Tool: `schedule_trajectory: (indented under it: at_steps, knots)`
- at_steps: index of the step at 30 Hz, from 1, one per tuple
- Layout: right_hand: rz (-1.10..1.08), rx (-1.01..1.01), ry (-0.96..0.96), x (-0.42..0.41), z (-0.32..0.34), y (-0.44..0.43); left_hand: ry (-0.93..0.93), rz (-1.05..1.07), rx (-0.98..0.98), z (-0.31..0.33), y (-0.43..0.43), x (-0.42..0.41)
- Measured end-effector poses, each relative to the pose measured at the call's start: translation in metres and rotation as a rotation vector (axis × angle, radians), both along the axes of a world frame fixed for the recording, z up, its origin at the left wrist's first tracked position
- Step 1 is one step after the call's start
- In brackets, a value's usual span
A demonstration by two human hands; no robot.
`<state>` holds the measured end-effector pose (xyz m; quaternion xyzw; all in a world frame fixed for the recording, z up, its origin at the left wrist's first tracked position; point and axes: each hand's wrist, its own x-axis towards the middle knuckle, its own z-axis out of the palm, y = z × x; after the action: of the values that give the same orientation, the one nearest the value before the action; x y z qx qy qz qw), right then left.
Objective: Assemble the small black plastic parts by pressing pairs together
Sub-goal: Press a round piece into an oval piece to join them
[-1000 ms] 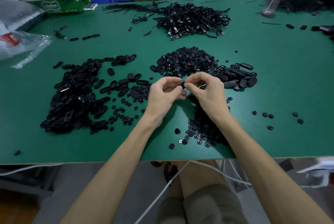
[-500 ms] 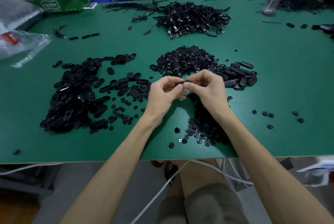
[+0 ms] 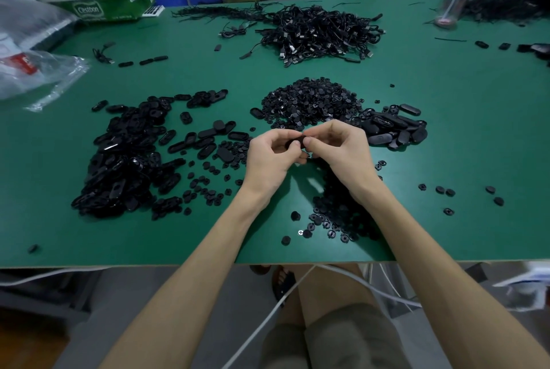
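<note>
Head cam has the left hand (image 3: 269, 157) and right hand (image 3: 339, 148) both pinching one small black part (image 3: 296, 141) just over the tabletop (image 3: 476, 130), left at its 9 o'clock, right at 3, long axis roughly 9-to-3, so I'd guess neither's closer for the squeeze.

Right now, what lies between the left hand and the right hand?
In the head view, one small black part sits between the left hand and the right hand; both pinch it.

Dim, even overhead light; soft shadows under hands (image 3: 303, 157) on matte green tabletop (image 3: 446, 145). Wide-angle bowing at edges; far corners slightly blurred.
</note>
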<state>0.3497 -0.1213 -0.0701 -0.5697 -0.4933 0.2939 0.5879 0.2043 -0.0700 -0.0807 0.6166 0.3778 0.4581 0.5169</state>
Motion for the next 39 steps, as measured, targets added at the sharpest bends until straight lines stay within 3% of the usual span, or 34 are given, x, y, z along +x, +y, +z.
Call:
schedule_trajectory:
  at_steps: [23,28,32,35,39]
  knots:
    - [0.051,0.028,-0.122,0.000,0.003,-0.002,-0.053,0.012,-0.013,0.002,-0.001,-0.004]
    - [-0.058,0.033,-0.021,0.004,0.006,-0.002,0.046,0.039,0.074,0.009,-0.005,-0.001]
    - [-0.302,0.052,0.110,0.014,0.007,0.000,0.385,0.178,0.216,0.024,0.004,-0.021]
    - [-0.443,0.023,0.275,0.023,0.005,0.002,0.876,0.309,0.295,0.038,0.026,-0.061]
    - [-0.574,0.015,0.297,0.028,0.002,0.005,1.374,0.452,0.230,0.055,0.052,-0.122]
